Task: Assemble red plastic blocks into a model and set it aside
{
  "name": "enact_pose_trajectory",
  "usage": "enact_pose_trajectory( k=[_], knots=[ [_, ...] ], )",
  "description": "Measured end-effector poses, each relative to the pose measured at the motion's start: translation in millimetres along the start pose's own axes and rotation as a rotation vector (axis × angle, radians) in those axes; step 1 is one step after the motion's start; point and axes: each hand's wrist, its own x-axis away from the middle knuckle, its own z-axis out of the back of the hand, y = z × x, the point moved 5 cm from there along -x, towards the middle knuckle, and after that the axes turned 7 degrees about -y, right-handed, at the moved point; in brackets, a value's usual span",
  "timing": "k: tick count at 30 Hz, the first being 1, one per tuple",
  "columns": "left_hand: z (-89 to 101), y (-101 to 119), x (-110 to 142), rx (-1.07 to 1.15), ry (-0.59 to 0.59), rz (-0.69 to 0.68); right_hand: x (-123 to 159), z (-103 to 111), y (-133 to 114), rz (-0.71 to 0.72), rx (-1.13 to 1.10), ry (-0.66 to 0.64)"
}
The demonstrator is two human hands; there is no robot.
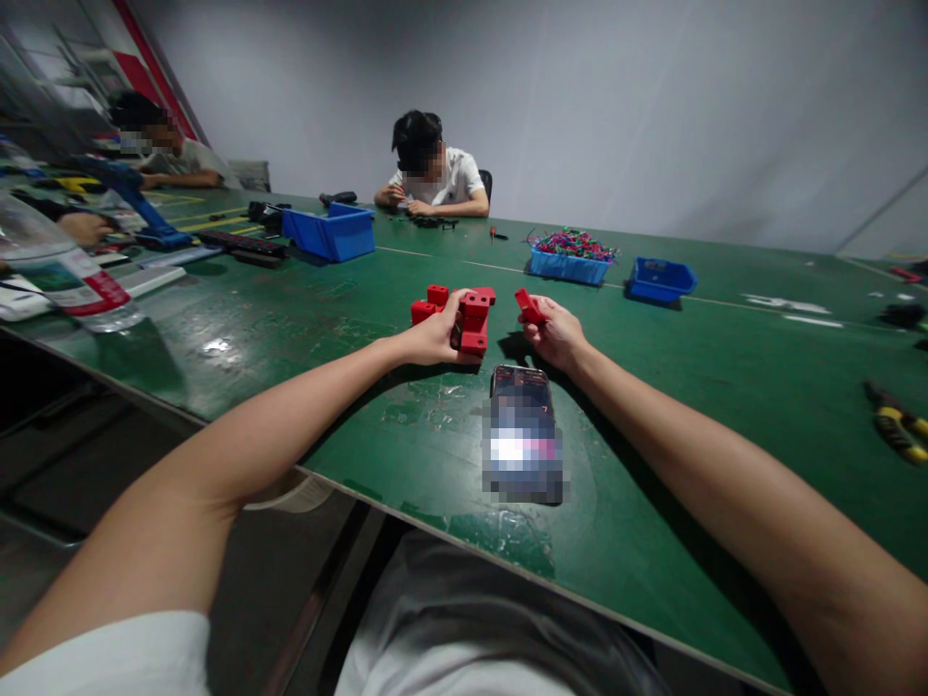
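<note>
Though cut off at the left, a bottle [65,271] far left of the phone [526,435] wears a partly red label [101,290], its writing illegible. Beyond the phone, to its left, the left hand [439,333] grasps a blocky red part [476,324] with holes, partly hidden behind it. The phone is mostly blurred out. Past its right corner, the right hand [555,333] pinches a small red piece [530,306]. Pliers [899,430], far right of the phone, are cut off.

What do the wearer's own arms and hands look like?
The left arm has a short white sleeve; the right arm shows bare, any sleeve out of view. The left hand and right hand wear no gloves.
</note>
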Motion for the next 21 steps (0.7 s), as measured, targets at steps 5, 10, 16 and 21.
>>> enact_pose_trajectory(
  k=[5, 10, 16, 21],
  knots=[
    [-0.9, 1.0, -0.2, 0.025, 0.002, -0.007, 4.6, -5.0, -0.7, -0.022, -0.015, 0.002],
    [0.2, -0.1, 0.1, 0.049, 0.02, 0.024, 2.8, -8.3, 2.7, -0.016, -0.019, -0.119],
    [0.5, -1.4, 0.6, -0.036, 0.042, 0.065, 1.6, -7.8, 4.6, -0.009, -0.014, -0.142],
    [0.9, -3.5, -1.4, -0.086, 0.116, -0.006, 1.6, -9.5, 4.1, 0.005, -0.017, -0.155]
  ],
)
